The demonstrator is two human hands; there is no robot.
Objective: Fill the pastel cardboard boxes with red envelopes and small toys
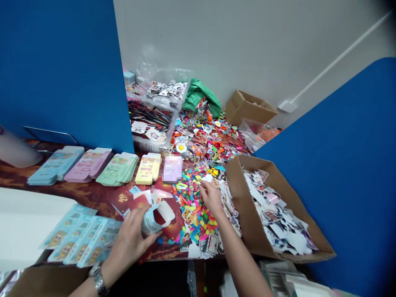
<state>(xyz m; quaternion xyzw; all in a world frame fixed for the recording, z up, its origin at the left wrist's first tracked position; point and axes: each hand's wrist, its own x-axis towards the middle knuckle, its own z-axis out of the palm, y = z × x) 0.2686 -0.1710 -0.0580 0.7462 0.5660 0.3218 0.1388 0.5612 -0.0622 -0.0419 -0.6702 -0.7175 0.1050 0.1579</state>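
Observation:
Wrapped round a light blue paper box, my left hand holds it with its open end tilted up and to the right. My right hand is over a pile of small bright plastic pieces, fingers bent together at its upper part; what they hold, if anything, is too small to tell. Dark red cards lie behind the blue box. White cut-out stickers are spread just right of my right hand.
Blue, purple, green and yellow flat box stacks line the left. More blue boxes lie at front left. A carton of stickers stands right. Clear bins, mixed trinkets and a small carton are behind. Blue partitions flank the table.

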